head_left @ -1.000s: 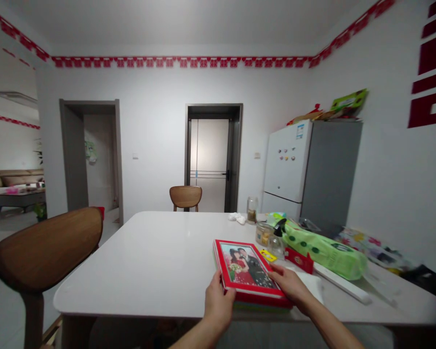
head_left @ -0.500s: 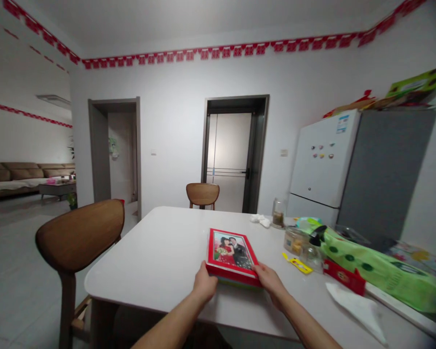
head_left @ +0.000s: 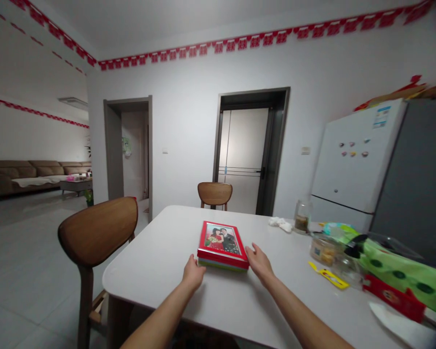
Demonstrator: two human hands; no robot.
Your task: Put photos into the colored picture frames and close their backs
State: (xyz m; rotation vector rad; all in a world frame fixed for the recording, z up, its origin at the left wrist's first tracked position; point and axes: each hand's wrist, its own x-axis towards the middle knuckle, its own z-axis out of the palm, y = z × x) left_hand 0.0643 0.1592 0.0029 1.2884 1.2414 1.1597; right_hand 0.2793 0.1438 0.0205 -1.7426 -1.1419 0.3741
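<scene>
We reach forward: left hand (head_left: 194,274) at seven o'clock of red photo frame (head_left: 223,241), right hand (head_left: 259,262) at four, both opened. Second ago: both clamping frame, nearer glass jar (head_left: 302,220).

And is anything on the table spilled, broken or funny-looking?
I see nothing spilled or broken. The crumpled white wad, maybe tissue, beside the glass jar looks untidy because it's scrunched up. The red picture frame between the left hand and right hand looks fine.
</scene>
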